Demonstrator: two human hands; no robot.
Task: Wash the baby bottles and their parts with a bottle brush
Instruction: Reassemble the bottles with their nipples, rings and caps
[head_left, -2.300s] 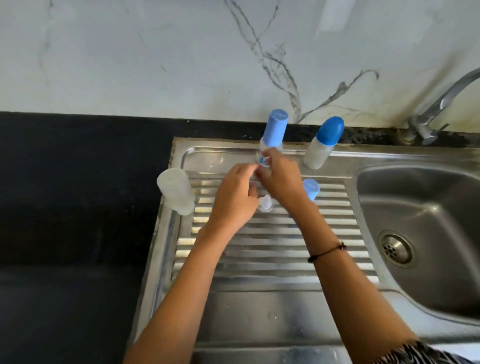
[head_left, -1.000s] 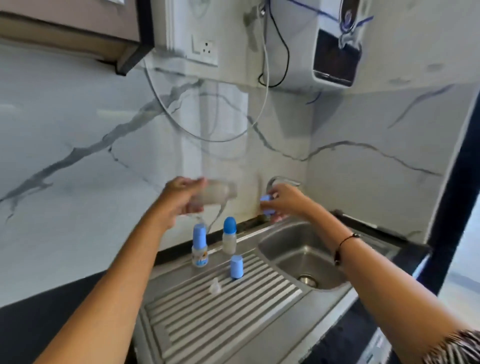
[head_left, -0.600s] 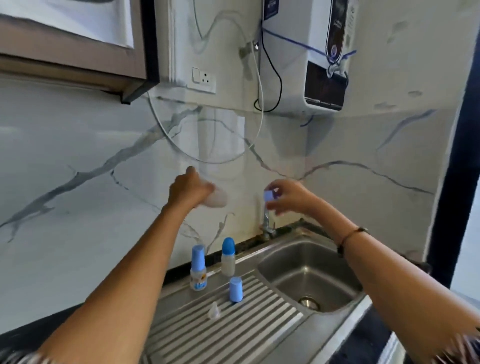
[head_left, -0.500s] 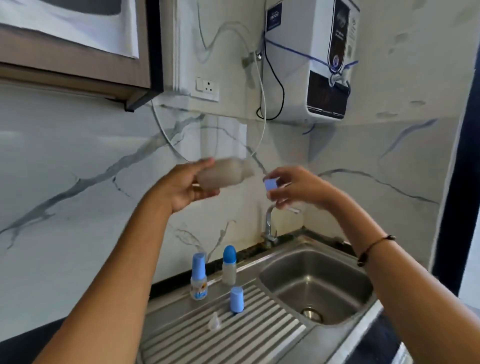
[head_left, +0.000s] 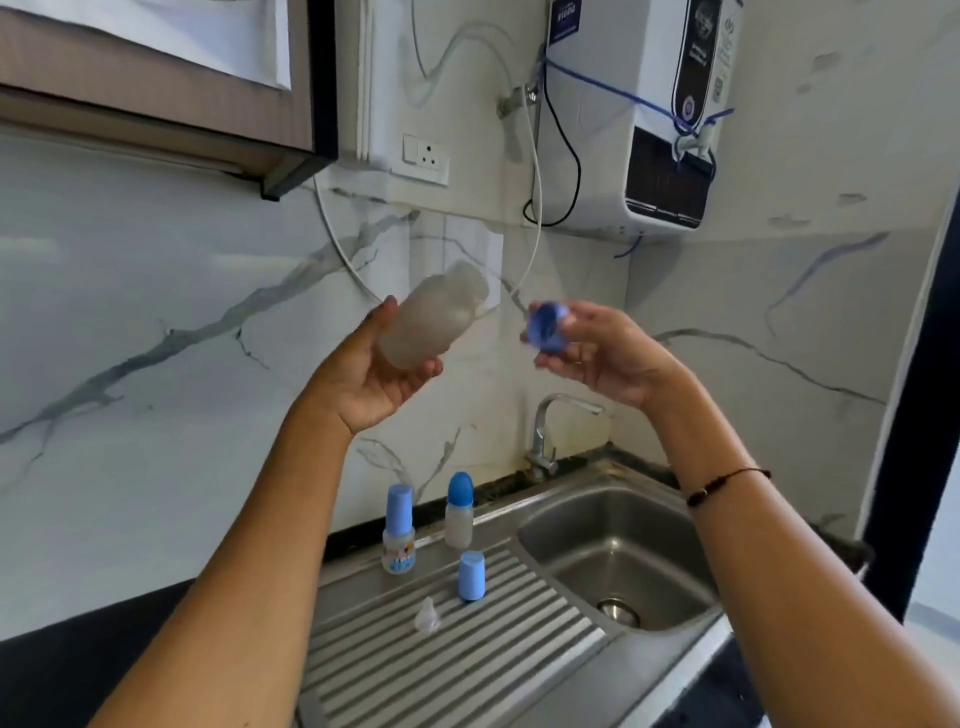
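Frosted bottle (head_left: 434, 317), no cap, held aloft in the left hand (head_left: 382, 371), fingers curled round its base, neck tilted up-right. Right hand (head_left: 597, 353) pinches a blue collar ring (head_left: 545, 330) just beside it, apart. Below, on the ribbed drainboard (head_left: 498, 649): two capped bottles (head_left: 399, 527), a blue cap (head_left: 471, 575), possibly a clear teat (head_left: 427, 616). Sink basin (head_left: 582, 540) at right.

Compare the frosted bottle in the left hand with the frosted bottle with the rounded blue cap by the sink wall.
The frosted bottle in the left hand is uncapped; the frosted bottle with the rounded blue cap is closed. The held one is tilted in the air, gripped by the left hand; the capped one stands upright on the steel drainboard. The held one looks wider. Both are cloudy translucent plastic.
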